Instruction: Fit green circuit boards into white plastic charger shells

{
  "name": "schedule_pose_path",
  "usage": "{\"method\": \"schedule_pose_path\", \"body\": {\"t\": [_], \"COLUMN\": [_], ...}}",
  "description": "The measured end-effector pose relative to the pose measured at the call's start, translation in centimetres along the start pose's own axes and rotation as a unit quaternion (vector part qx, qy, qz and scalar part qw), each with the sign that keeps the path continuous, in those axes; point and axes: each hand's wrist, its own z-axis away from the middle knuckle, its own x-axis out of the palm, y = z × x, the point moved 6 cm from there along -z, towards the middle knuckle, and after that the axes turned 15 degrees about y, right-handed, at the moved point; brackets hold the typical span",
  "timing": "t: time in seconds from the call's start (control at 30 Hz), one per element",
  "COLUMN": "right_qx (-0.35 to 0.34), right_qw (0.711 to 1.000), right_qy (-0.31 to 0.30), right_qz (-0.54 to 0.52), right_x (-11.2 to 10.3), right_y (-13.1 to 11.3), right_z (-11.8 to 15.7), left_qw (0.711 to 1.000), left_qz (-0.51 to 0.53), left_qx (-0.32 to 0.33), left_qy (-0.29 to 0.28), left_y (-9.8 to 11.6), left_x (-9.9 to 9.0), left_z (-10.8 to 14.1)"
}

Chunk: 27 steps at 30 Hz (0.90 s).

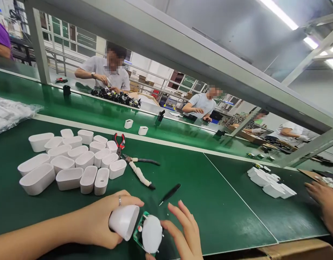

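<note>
My left hand (101, 224) grips a white oval plastic shell (124, 222) with its open end turned down and right. My right hand (181, 234) holds a green circuit board (139, 231) carrying a white domed part (152, 234), its fingers spread and its thumb low at the board's edge. The shell and the board are close together, and I cannot tell if they touch. Ahead of my hands lie black tweezers (169, 193), taped-handle pliers (138, 169) and red-handled pliers (119, 143). Several white oval shells (62, 163) stand in a cluster on the green bench mat (210, 216).
A co-worker's hand (323, 198) reaches in at the right, near more white shells (264, 178). Behind the mat runs a green conveyor belt (101, 110) bearing two small white cups (128, 124). A bag of white parts (9, 113) lies left; several people work beyond a metal frame (182, 47).
</note>
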Motion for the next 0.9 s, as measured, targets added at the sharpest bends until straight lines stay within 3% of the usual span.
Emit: {"method": "schedule_pose_path", "body": {"t": [0.23,0.5,0.7,0.9], "right_qx": [-0.097,-0.131,-0.145,-0.113], "right_qw": [0.989,0.964,0.944,0.940], "right_qy": [-0.082,-0.183,-0.260,-0.280], "right_qz": [0.076,0.143,0.139,0.161], "right_x": [1.1,2.0,2.4,2.2], "right_y": [-2.5,-3.6,-3.9,-3.9], "right_z": [-1.5,-2.3,-2.7,-3.1], "left_qw": [0.990,0.991,0.988,0.987], "left_qz": [0.037,0.057,0.035,0.029], "left_qx": [-0.105,-0.091,-0.122,-0.126], "left_qy": [-0.084,-0.085,-0.090,-0.100], "left_y": [-0.7,-0.6,-0.7,-0.6], "left_x": [0.0,0.3,0.3,0.2], "left_z": [-0.1,0.0,0.0,0.1]}}
